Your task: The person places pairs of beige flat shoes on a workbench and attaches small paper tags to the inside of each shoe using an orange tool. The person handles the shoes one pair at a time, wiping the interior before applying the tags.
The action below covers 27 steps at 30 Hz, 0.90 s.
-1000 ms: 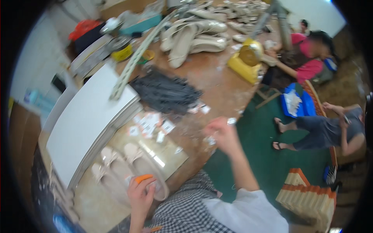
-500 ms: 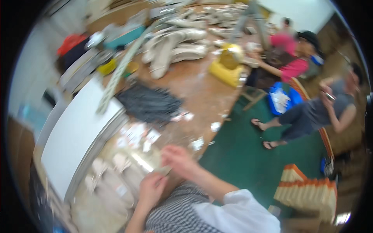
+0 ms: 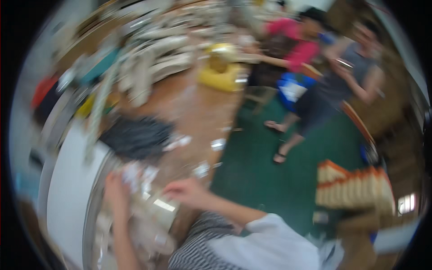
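Frame heavily motion-blurred; fine detail unreadable.

Left hand (image 3: 116, 191): raised over the pale clutter at the near edge of the surface (image 3: 198, 112), fingers pointing to 12 o'clock. It touches or sits just beside a cluster of small white paper pieces (image 3: 137, 175). Whether it grips any of them: cannot tell.

Right hand (image 3: 186, 191): at 3 o'clock of the left hand, near it, fingers loosely curled and pointing toward 9 o'clock. Hold on anything: cannot tell from blur.

Below both hands, at 6 o'clock: a shiny pale tray-like object (image 3: 153, 216), contents indistinct.

At 9 o'clock of the hands: a large white board (image 3: 72, 198), lying flat. At 12 o'clock: a dark pile (image 3: 135, 137) on the brown surface, more white scraps (image 3: 218, 144) toward 2 o'clock.

Farther out, 1 o'clock: a yellow object (image 3: 222, 72). Beyond it, two other people, one in a pink top (image 3: 299, 47) and one in grey (image 3: 346, 85), over a green floor (image 3: 265, 180). At 3 o'clock: a stack of cream and orange boxes (image 3: 353, 189).
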{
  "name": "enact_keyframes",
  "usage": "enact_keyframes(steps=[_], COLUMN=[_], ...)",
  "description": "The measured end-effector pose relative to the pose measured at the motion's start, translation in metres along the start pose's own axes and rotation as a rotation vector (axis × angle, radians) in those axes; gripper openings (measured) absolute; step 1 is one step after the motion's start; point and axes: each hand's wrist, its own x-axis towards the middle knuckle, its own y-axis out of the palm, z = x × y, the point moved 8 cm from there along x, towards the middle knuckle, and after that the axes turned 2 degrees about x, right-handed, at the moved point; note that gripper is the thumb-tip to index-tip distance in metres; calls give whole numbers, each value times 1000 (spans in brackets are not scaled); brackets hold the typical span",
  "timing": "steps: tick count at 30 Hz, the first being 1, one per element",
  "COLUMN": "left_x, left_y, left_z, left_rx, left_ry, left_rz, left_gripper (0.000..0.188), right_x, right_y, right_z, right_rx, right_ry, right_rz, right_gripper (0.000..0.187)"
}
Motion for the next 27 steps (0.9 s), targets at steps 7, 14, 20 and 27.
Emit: enact_keyframes(steps=[7, 14, 20, 27], left_x=[3, -28, -49, -42], left_y=[3, 8, -30, -40], left_z=[-5, -16, -100, -97], left_rx=[-138, -347, -350, -546], left_ry=[-126, 278, 434, 318], left_rz=[284, 218, 95, 74], left_gripper=[40, 29, 11, 13], right_x=[-29, -38, -25, -15], right_y=[-18, -9, 5, 3], right_z=[-2, -9, -8, -10], right_rx=[111, 53, -314, -312], right_ry=[-119, -100, -307, -228], right_rz=[-113, -149, -230, -215], right_gripper=[13, 14, 11, 11])
